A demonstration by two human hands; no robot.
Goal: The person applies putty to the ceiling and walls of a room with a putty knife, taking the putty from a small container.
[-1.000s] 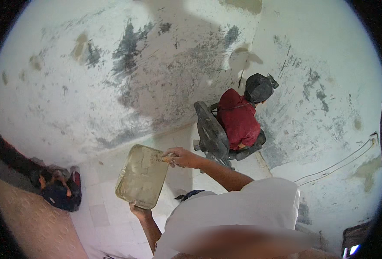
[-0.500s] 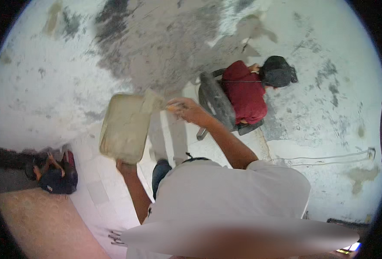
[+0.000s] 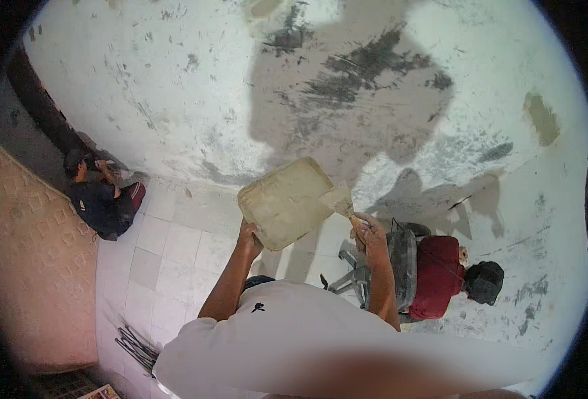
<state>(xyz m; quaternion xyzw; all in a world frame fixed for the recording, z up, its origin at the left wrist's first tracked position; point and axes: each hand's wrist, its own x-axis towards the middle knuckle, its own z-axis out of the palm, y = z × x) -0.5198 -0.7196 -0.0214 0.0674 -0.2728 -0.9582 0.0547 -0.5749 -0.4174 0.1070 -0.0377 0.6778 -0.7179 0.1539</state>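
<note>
My left hand (image 3: 250,241) is closed on the near left edge of a shallow beige tray (image 3: 243,201), which is held out in front of me and tilted in the view. Pale paste, like filler, is smeared over the inside of the tray. In my right hand (image 3: 372,234) is a putty knife (image 3: 359,231), its orange-brown handle inside my curled fingers. The knife's wide blade, coated with the same paste, reaches over the tray's right edge; whether it touches the tray I cannot tell.
Ahead stands a white wall (image 3: 194,100) with grey and black patches. On the right a person in a dark red top (image 3: 438,276) sits on a grey chair (image 3: 402,272). Another person in dark clothes (image 3: 101,203) crouches at the left. A patterned tan surface (image 3: 34,266) lies beyond white tiles (image 3: 174,256).
My view has turned, so both people and the wall sit elsewhere in it. The tray and both hands appear farther right, and the knife's blade shows clearly at the tray's edge.
</note>
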